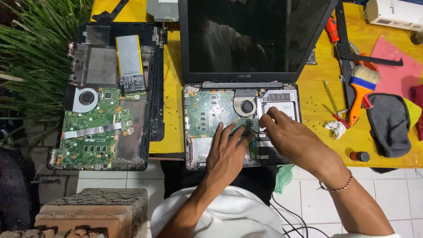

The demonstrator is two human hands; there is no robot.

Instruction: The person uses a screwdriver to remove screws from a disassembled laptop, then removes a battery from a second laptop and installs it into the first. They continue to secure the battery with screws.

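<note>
opened laptop [220,110] under both hands, near table edge [167,155]

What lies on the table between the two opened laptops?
In the head view, only bare yellow table lies between the left opened laptop and the opened laptop under the hands.

I'm looking down at an informal electronics repair bench, probably outdoors or on a porch. My hands work inside an opened laptop [241,125] on a yellow table [172,110]. Left of them lies a second stripped laptop chassis [108,94] with its motherboard bare. Right of them sit a paintbrush [361,90], a red-handled screwdriver [335,115] and a grey cloth [390,123]. Long grass [37,57], rough bricks [92,211] and white floor tiles [396,194] edge the bench.
</note>
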